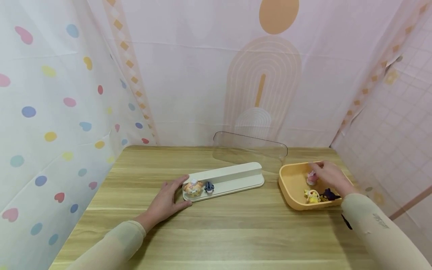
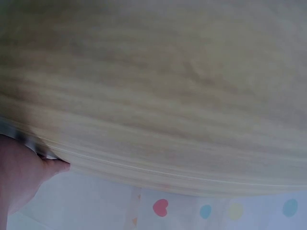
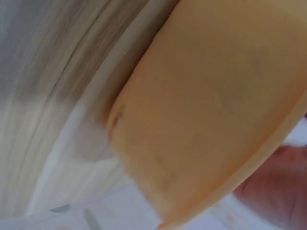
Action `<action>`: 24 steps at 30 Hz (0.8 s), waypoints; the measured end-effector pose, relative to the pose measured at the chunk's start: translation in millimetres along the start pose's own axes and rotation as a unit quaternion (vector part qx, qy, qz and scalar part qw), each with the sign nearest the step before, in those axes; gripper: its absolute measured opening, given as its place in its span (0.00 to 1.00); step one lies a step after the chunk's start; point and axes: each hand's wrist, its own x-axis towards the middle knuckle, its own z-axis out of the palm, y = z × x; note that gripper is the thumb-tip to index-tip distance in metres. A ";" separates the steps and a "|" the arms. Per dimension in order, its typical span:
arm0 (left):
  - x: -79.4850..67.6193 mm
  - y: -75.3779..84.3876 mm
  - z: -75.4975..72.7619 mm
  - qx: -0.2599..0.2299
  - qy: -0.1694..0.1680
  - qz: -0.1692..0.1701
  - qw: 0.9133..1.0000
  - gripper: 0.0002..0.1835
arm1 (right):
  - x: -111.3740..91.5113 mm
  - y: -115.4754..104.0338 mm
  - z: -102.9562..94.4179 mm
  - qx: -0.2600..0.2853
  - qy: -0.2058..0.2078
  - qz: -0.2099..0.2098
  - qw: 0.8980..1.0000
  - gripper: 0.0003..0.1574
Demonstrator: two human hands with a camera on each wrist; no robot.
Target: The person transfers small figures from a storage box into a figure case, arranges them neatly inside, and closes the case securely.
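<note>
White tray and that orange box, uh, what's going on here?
A person's left grip holds the left end of the white tray, which bears an orange figure and a dark blue figure. The right grip reaches into the orange box at a pink figure; whether it has hold of it is unclear. A yellow figure and a dark purple figure are also inside.

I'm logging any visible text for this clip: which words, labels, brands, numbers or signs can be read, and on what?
None can be read with certainty.
Right sleeve: a small dark line of lettering, too small and blurred to quote.
White tray, orange container, clear cover: no lettering visible.
Backdrop: printed shapes, no words visible.
</note>
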 end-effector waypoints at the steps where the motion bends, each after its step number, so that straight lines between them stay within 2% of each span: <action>1: 0.0 -0.2 0.2 0.000 0.000 0.000 1.000 0.53 | -0.2 -2.8 -0.3 -0.013 -0.002 0.017 1.000 0.39; 2: -0.1 -0.4 0.3 0.001 0.000 -0.001 1.000 0.53 | -0.6 -5.6 -0.6 -0.021 -0.007 0.031 0.999 0.39; 4: -0.3 -0.5 0.5 0.000 -0.001 -0.002 1.000 0.53 | -1.4 -9.4 -0.8 -0.044 -0.010 0.033 0.998 0.37; 7: -0.2 0.1 0.2 0.000 -0.002 -0.001 1.000 0.53 | -0.7 -10.9 0.5 -0.053 -0.005 -0.003 0.999 0.28; 11: 0.2 1.2 -1.0 -0.001 -0.002 0.000 1.000 0.53 | 0.5 -7.2 5.4 -0.057 0.016 -0.059 0.997 0.30; 18: 0.5 1.9 -3.2 0.003 0.002 0.004 1.000 0.53 | 2.2 -3.8 11.7 -0.114 0.056 -0.087 0.988 0.29; 24: 0.7 2.9 -3.6 -0.004 -0.002 0.000 1.000 0.52 | -0.5 -6.7 6.8 -0.066 0.057 -0.088 0.992 0.27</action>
